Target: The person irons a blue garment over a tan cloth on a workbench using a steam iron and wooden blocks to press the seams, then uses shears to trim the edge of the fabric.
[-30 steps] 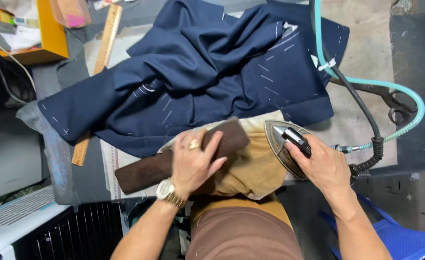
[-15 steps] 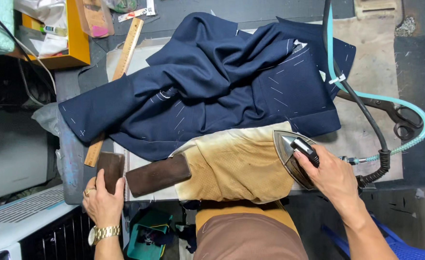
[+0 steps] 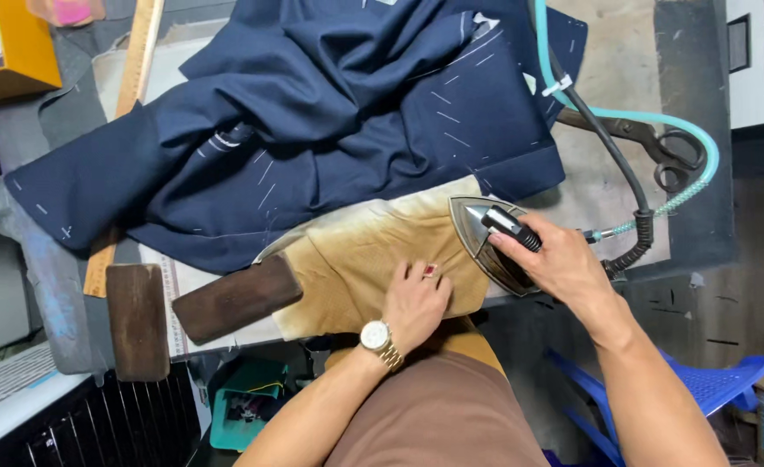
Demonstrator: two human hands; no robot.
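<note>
A navy jacket with white basting stitches lies spread over the pressing table. In front of it sits a tan padded pressing cushion with a dark wooden handle. My left hand, with a ring and a gold watch, rests flat on the cushion's near right part. My right hand grips the black handle of a steam iron standing at the cushion's right end. A second dark wooden block lies at the near left.
A teal hose and a black cable run from the iron toward the back. Large shears lie at the right. A wooden ruler runs along the left. A blue plastic chair stands at lower right.
My left hand set a wooden block down at the near left, then came back onto the tan cushion. My right hand stayed on the iron.
</note>
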